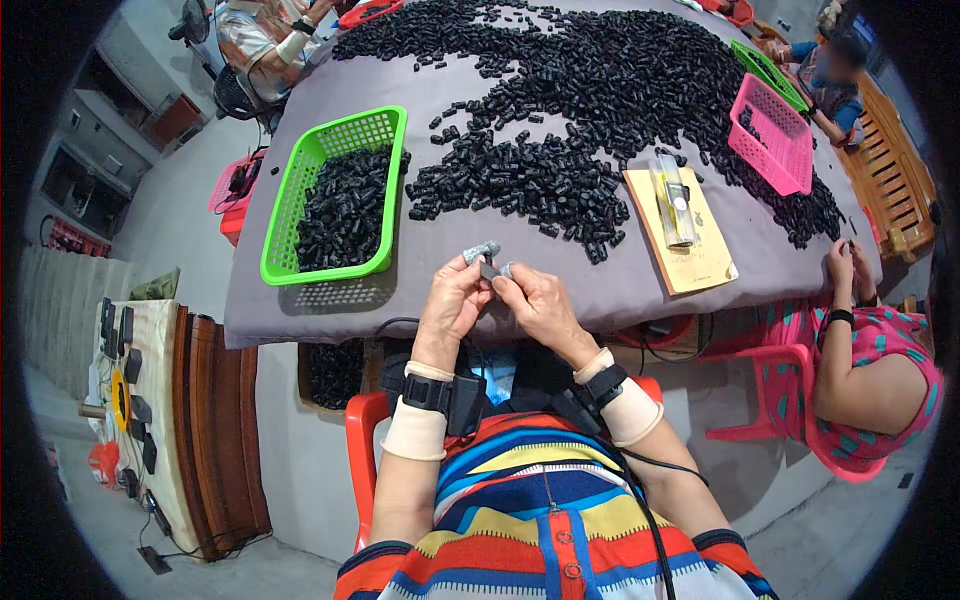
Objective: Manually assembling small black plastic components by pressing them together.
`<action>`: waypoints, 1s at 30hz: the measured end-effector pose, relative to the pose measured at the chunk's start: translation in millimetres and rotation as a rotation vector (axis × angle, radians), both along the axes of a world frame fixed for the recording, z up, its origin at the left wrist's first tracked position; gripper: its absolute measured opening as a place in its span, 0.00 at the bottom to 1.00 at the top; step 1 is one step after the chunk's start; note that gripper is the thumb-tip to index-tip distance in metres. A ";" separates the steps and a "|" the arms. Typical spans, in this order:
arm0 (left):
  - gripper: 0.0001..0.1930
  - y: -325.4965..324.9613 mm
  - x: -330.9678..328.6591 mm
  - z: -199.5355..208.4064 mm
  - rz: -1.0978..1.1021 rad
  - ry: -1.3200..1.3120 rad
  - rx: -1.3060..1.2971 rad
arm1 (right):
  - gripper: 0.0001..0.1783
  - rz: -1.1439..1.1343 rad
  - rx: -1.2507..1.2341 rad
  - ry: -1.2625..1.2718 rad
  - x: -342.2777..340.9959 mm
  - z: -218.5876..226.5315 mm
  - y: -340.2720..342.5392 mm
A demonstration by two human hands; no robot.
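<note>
Head view: the left hand (452, 305) and right hand (548, 305) pinched a small black plastic-looking piece (488, 270) between their closed fingertips, neither hand nearer; its long axis was unclear.

Small black piece (488, 270), one: dull-surfaced, partly covered, gripped at a slant, just above the centre of the frame; full outline hidden.

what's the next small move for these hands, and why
Probably turn the small dark piece slightly between the fingertips: the left hand and right hand meet at it, and their fingers cover part of it, so a turn might bring its hidden side into view.
</note>
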State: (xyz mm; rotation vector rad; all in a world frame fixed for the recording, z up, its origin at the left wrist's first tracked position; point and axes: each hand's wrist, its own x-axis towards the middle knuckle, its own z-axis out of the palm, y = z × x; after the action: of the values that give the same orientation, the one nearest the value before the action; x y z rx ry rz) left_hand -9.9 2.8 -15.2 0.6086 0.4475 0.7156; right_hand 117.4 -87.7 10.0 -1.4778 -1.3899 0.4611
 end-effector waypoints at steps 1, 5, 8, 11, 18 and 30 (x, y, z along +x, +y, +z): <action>0.12 -0.5 0.1 1.1 0.015 0.016 -0.009 | 0.15 0.008 0.010 0.003 -0.3 0.2 -0.1; 0.13 1.2 -0.4 -0.9 -0.013 0.014 -0.004 | 0.15 0.015 0.026 0.011 -0.4 -0.3 -0.1; 0.13 0.4 -0.8 0.9 -0.022 -0.011 -0.026 | 0.14 0.008 0.016 0.021 -1.1 2.9 -0.4; 0.13 -0.5 -0.8 3.4 -0.017 -0.003 -0.026 | 0.13 0.008 0.032 -0.004 -0.7 0.3 0.5; 0.13 -1.0 0.4 1.7 -0.007 -0.015 -0.054 | 0.12 0.004 0.007 -0.060 -1.2 -1.3 2.5; 0.13 -2.4 2.3 4.7 0.029 0.020 -0.061 | 0.16 -0.056 -0.020 -0.146 -4.5 -0.5 5.4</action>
State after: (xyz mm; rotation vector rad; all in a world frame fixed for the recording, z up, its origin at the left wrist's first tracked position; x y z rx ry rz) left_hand -7.5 0.4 -10.6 0.5536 0.4959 0.7220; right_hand 112.9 -82.2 9.5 -1.5884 -1.4573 0.3375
